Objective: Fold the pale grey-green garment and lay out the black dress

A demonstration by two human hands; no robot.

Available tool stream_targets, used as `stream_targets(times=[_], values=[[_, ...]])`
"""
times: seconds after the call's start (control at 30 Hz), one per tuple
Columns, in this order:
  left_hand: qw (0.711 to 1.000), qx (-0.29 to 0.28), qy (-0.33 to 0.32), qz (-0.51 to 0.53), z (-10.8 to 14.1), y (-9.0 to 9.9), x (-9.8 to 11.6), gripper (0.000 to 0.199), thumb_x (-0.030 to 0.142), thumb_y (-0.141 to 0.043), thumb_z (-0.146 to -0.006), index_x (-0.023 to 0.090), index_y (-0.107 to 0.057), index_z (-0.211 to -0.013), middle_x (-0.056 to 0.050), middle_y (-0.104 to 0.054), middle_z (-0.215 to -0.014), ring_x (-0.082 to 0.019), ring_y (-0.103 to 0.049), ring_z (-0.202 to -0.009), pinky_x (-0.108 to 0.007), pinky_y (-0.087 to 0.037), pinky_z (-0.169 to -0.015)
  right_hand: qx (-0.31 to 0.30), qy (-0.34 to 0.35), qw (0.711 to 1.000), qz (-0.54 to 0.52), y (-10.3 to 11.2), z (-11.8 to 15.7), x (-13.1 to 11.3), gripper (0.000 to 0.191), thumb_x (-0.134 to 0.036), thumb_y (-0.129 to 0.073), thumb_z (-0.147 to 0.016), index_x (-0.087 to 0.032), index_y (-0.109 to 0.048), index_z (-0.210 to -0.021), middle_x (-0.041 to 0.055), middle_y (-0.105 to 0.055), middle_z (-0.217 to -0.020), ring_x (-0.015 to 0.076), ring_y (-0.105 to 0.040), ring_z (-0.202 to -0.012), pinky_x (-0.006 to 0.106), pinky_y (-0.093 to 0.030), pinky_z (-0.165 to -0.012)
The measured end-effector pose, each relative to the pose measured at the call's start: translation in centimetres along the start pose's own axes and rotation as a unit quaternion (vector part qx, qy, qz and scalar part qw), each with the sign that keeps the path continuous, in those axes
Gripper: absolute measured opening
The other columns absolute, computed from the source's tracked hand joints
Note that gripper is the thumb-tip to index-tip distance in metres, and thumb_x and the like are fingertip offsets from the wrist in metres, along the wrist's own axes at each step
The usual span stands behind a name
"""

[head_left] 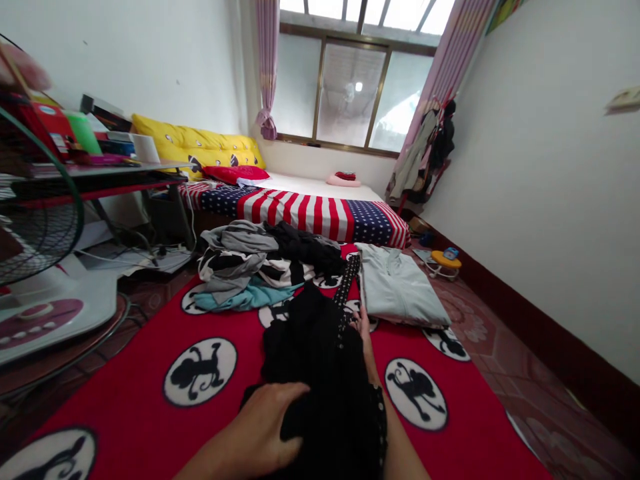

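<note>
A black garment with white-dotted trim (pixel 325 373) lies bunched over the front middle of the red blanket. My left hand (pixel 270 427) grips its near left side, with cloth between thumb and fingers. At the garment's right edge my right hand (pixel 366 333) reaches forward and holds the cloth by the dotted strip; the garment partly hides its fingers. Beyond my right hand sits a flat pile of folded clothes (pixel 403 287) with a pale grey-green piece on top. A loose heap of grey, black, striped and teal clothes (pixel 240 260) lies beyond the garment to the left.
The red blanket with monkey prints (pixel 140 373) covers the surface before me. A fan (pixel 40 200) and a cluttered desk (pixel 120 172) stand at left. A bed (pixel 300 210) stands below the window. At right are a small yellow stool (pixel 445 260) and hanging clothes (pixel 425 153).
</note>
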State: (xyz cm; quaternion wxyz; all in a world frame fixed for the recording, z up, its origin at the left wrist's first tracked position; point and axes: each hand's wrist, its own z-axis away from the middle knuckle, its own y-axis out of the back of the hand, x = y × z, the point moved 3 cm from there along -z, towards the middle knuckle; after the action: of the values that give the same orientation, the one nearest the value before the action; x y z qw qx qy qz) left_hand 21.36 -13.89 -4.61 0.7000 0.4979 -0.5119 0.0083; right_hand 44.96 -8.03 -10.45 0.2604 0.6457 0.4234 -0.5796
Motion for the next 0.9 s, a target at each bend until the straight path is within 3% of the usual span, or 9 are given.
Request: stream_targets(times=[0.13,0.3,0.47,0.53,0.6,0.77,0.9], values=[[0.992,-0.083,-0.010,0.093,1.7,-0.1,1.7,0.025,0.016,-0.067,-0.065,0.026,-0.068,-0.087,0.007,-0.070,-0.084,-0.014,-0.064,-0.075,-0.017,-0.044,-0.062,-0.137,-0.017,0.990,0.039,-1.0,0.9,-1.8,0.061,-0.039,-0.079,-0.067,-0.028,-0.063,-0.125,0.0057,-0.054,-0.141,0.0259,-0.044,-0.135,0.044,-0.030,-0.115],[0.994,-0.072,0.039,0.077,1.4,0.3,1.2,0.051,0.024,-0.076,-0.057,0.027,-0.068,-0.107,0.004,-0.071,-0.101,-0.021,-0.064,-0.092,-0.023,-0.048,-0.080,-0.275,-0.111,0.953,0.056,-1.6,2.1,-3.8,0.050,-0.030,-0.079,-0.063,-0.025,-0.071,-0.112,0.0058,-0.068,-0.120,0.0270,-0.059,-0.116,0.042,-0.042,-0.103],[0.982,-0.129,-0.038,0.135,1.2,0.5,1.8,0.055,0.036,-0.077,-0.059,0.025,-0.068,-0.112,0.002,-0.070,-0.111,-0.024,-0.063,-0.099,-0.028,-0.050,-0.090,-0.435,-0.238,0.866,0.061,-2.9,4.7,-5.0,0.056,-0.027,-0.084,-0.048,-0.021,-0.074,-0.103,0.0012,-0.071,-0.095,0.0241,-0.062,-0.092,0.038,-0.044,-0.091],[0.981,-0.116,-0.056,0.148,1.2,0.7,1.9,0.067,0.040,-0.079,-0.057,0.025,-0.063,-0.121,0.001,-0.066,-0.122,-0.026,-0.061,-0.107,-0.032,-0.048,-0.097,-0.450,-0.281,0.847,0.044,-3.4,5.7,-5.6,0.056,-0.027,-0.084,-0.046,-0.022,-0.074,-0.101,-0.0008,-0.069,-0.090,0.0218,-0.061,-0.087,0.036,-0.043,-0.088],[0.981,-0.110,-0.057,0.148,1.3,0.7,1.6,0.075,0.044,-0.079,-0.057,0.026,-0.059,-0.126,0.000,-0.064,-0.126,-0.028,-0.059,-0.111,-0.035,-0.047,-0.100,-0.434,-0.305,0.847,0.027,-3.7,6.3,-6.2,0.053,-0.028,-0.083,-0.047,-0.023,-0.074,-0.098,-0.0017,-0.068,-0.089,0.0197,-0.059,-0.085,0.034,-0.042,-0.087],[0.988,-0.095,-0.015,0.117,1.7,-0.2,0.1,0.082,0.046,-0.081,-0.051,0.026,-0.057,-0.127,-0.003,-0.062,-0.128,-0.031,-0.057,-0.114,-0.039,-0.046,-0.101,-0.408,-0.331,0.851,0.016,-3.7,6.7,-6.7,0.054,-0.030,-0.082,-0.046,-0.022,-0.072,-0.099,-0.0017,-0.067,-0.089,0.0176,-0.057,-0.083,0.031,-0.041,-0.084],[0.986,-0.101,-0.034,0.127,1.6,0.0,0.6,0.079,0.044,-0.081,-0.053,0.027,-0.058,-0.127,-0.002,-0.062,-0.129,-0.030,-0.056,-0.115,-0.036,-0.046,-0.101,-0.411,-0.326,0.851,0.013,-3.7,6.8,-6.5,0.055,-0.029,-0.082,-0.046,-0.021,-0.072,-0.100,-0.0012,-0.067,-0.089,0.0177,-0.057,-0.082,0.030,-0.041,-0.082]])
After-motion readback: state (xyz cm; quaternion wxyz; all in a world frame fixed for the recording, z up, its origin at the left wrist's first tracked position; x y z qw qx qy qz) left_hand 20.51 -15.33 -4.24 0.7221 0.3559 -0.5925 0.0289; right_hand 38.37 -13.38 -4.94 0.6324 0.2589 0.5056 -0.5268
